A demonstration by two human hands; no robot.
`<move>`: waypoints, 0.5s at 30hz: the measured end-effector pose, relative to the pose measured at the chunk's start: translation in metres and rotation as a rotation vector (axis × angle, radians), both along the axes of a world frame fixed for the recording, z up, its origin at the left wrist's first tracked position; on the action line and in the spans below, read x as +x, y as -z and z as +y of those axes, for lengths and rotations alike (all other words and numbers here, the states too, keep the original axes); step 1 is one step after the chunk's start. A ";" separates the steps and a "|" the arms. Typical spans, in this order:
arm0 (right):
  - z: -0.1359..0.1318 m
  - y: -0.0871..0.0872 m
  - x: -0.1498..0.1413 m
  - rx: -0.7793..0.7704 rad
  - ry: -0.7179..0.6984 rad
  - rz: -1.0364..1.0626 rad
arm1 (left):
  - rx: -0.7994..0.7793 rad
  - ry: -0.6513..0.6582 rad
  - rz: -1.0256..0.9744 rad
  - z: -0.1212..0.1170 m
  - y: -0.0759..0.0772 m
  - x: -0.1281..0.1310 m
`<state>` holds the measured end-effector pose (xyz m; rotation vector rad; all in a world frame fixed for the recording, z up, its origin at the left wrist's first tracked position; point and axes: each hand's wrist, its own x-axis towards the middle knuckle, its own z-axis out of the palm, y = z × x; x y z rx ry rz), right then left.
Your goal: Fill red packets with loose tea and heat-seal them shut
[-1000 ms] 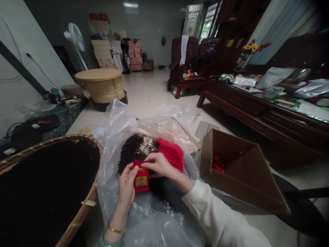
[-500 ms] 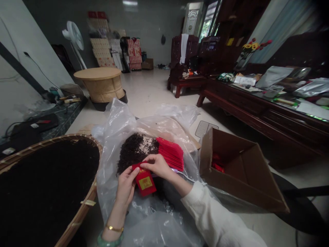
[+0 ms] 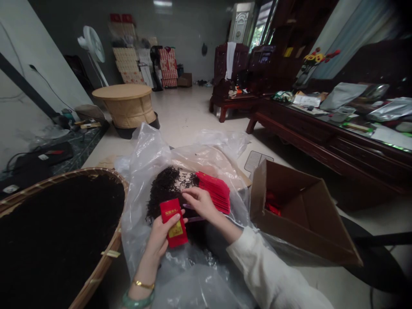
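Note:
My left hand (image 3: pixel 160 234) grips a small red packet (image 3: pixel 170 210) with gold lettering and a gold panel, the thumb lying across its front. Just to the right, my right hand (image 3: pixel 201 202) hovers over the dark, twisted dried leaves (image 3: pixel 162 186), fingers stretched forward and apart from the packet; I see nothing between them. A row of red packets (image 3: pixel 214 193) stands closely stacked beyond my right wrist. Under that hand shows part of a purple-edged device (image 3: pixel 195 219), mostly hidden. Clear plastic sheeting (image 3: pixel 144 154) surrounds the leaf pile.
At left, a wide woven basket (image 3: pixel 111 253) is full of dark leaves. An open cardboard box (image 3: pixel 305 240) on the right has red packets (image 3: pixel 273 208) inside. Farther off are a round-topped bamboo stand (image 3: pixel 122 92), a wire rack (image 3: pixel 257 161) and a long wooden table (image 3: pixel 309 137).
My right hand has let go of the packet's top and moved up and right toward the leaves. The packet stays in my left hand, now turned more upright.

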<state>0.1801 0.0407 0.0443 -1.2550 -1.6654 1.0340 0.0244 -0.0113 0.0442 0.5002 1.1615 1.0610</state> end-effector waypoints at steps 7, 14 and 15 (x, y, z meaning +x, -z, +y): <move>-0.028 0.014 0.019 0.254 -0.249 -0.934 | 0.024 -0.060 -0.038 0.003 0.003 -0.013; -0.030 0.022 0.014 0.200 -0.217 -0.991 | 0.017 -0.084 -0.008 0.000 -0.004 -0.015; -0.029 0.021 0.018 0.176 -0.217 -0.942 | 0.022 -0.089 -0.005 0.000 -0.005 -0.015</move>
